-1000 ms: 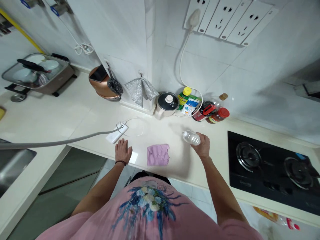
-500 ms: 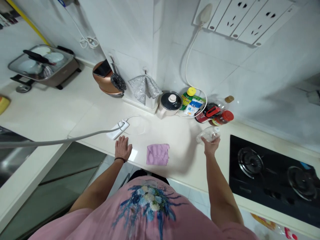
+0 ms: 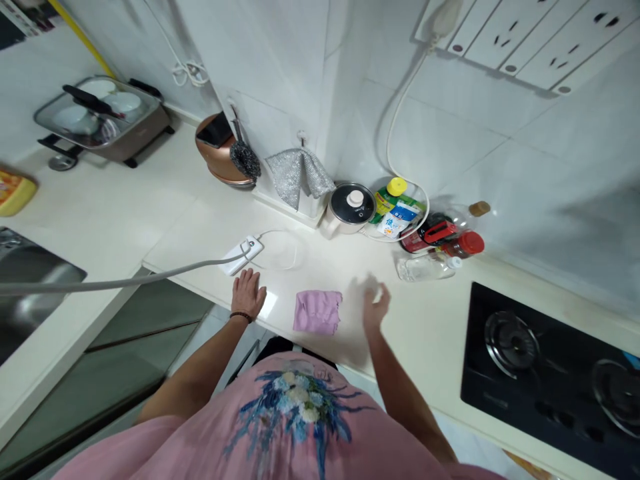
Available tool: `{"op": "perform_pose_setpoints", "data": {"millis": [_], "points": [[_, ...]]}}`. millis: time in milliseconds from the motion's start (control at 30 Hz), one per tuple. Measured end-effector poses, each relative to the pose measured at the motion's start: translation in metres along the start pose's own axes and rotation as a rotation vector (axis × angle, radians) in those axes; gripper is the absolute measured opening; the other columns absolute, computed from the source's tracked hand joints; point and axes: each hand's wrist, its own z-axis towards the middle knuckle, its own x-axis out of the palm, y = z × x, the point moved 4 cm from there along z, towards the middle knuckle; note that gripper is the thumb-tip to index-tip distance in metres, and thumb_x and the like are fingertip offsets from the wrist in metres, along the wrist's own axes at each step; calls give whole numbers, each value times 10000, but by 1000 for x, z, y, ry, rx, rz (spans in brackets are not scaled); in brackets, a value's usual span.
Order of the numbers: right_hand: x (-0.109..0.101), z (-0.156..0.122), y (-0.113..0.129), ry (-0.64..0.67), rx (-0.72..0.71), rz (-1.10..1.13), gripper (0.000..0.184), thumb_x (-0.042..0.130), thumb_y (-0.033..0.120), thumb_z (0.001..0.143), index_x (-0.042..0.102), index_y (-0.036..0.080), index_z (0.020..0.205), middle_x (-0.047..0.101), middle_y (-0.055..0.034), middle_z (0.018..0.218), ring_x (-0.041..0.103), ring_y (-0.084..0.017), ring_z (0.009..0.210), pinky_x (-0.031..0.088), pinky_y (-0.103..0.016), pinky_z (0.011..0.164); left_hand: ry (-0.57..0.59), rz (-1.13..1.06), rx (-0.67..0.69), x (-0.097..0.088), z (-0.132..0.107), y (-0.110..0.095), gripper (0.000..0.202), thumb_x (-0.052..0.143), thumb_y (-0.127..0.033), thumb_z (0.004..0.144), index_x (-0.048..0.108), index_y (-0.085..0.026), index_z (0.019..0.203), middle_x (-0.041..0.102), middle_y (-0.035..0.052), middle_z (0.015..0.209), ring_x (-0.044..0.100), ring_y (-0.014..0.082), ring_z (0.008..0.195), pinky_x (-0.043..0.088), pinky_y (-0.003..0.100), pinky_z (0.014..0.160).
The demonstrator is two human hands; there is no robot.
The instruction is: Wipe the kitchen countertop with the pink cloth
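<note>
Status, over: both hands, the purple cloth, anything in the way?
Left hand flat on counter. Right hand empty, beside purple cloth. Cloth lying between hands. Nearest clutter: white device and grey cable, by left hand.

On the pale desk (image 3: 130, 203), a brown, rectangular, clear-lidded pan (image 3: 144, 133) holds white bowls (image 3: 125, 102) at the far left. A round copper-coloured pan (image 3: 213, 158) stands by the white wall (image 3: 280, 73), where a dark wire scourer (image 3: 245, 159) and a silvery cloth (image 3: 285, 175) hang. To their right sit a small cream-coloured, dark-lidded pot (image 3: 336, 223) and a red-capped jar (image 3: 465, 245). Farther right lies a black hob (image 3: 545, 380).
</note>
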Motion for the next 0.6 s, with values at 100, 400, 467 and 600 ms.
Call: {"op": "perform_pose_setpoints", "data": {"millis": [100,400,467,600], "points": [[68,-84,21,439,-220,-117,503,639,457,916,699,289,1387,641,-86,1520,472,-355,1501,293,-614,1311,2,8,-1,-1,0,0,622,429,-430,1007,532,-160,1558,398,146,1733,228,308,1664,125,549,1364],[76,27,0,536,-331,-581,572,455,372,1053,520,299,1617,391,-59,1754,198,-379,1643,29,-730,1292,-1,2,-9,0,0,1,615,451,-419,1003,527,-177,1562,398,138,1734,223,308,1666,117,555,1364],[49,77,-17,312,-190,-622,615,430,468,1054,494,271,1634,401,-105,1742,167,-428,1639,4,-812,1238,-2,5,-11,0,0,0,613,450,-422,1004,529,-177,1560,399,135,1735,228,304,1665,119,550,1365],[18,124,-36,36,-111,-585,789,454,583,1010,429,140,1663,356,-239,1731,202,-441,1628,115,-803,1245,1,12,-7,-1,0,-1,612,442,-418,1007,539,-157,1552,401,147,1731,236,307,1662,125,549,1364]]}}
